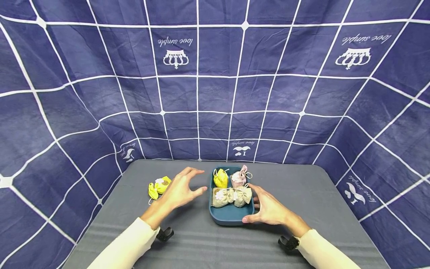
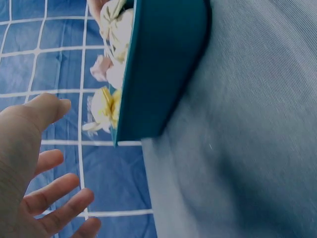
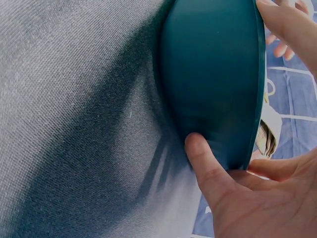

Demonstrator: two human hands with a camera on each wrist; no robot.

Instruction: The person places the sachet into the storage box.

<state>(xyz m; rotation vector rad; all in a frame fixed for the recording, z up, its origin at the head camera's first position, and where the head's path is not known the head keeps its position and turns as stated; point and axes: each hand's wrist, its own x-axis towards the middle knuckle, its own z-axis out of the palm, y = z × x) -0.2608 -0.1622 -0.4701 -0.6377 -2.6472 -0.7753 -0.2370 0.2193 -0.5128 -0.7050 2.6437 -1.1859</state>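
Observation:
A dark blue box (image 1: 230, 214) with rounded corners stands on the grey table, holding several small drawstring pouches. At its far end are a yellow pouch (image 1: 220, 179) and a pale pink pouch (image 1: 238, 179). Nearer lie two beige pouches (image 1: 220, 198), side by side with white flower trims. My right hand (image 1: 270, 210) grips the box round its near right corner, thumb at the near rim and fingers along the right wall (image 3: 213, 89). To the left of the box my left hand (image 1: 180, 189) hovers with fingers spread, holding nothing.
Yellow pouches (image 1: 162, 184) lie on the table (image 1: 265, 250) beyond and left of my left hand, which partly covers them. A blue cloth with white grid lines (image 1: 215, 93) hangs round the back and sides. Black wrist-camera mounts (image 1: 165, 234) sit under both wrists.

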